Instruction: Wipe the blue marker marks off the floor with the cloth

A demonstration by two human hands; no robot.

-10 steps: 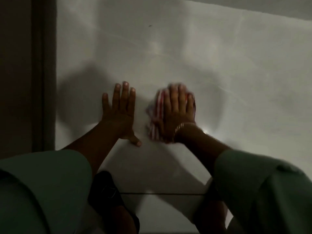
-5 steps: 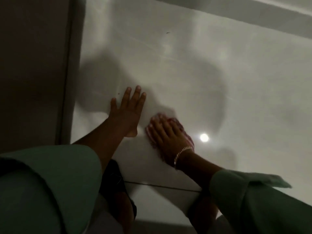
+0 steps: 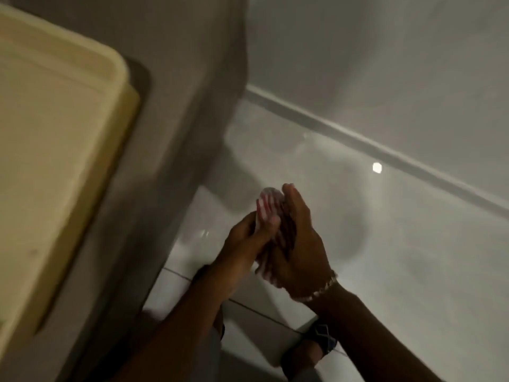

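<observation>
Both hands raised above the white floor (image 3: 399,257), pressed together around the red-and-white striped cloth (image 3: 268,205). Left hand (image 3: 245,241) grips its lower part; right hand (image 3: 300,244) cups it from behind. Frame blurred.

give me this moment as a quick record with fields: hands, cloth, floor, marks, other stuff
left hand: left hand raised off the floor, gripping the cloth
right hand: right hand cupped against the cloth, bracelet on the wrist
cloth: red-and-white striped cloth bunched between both hands, off the floor
floor: pale glossy floor with a bright light reflection
marks: no blue marks visible; picture is dim and blurred
other: cream box at left, sandal below
</observation>
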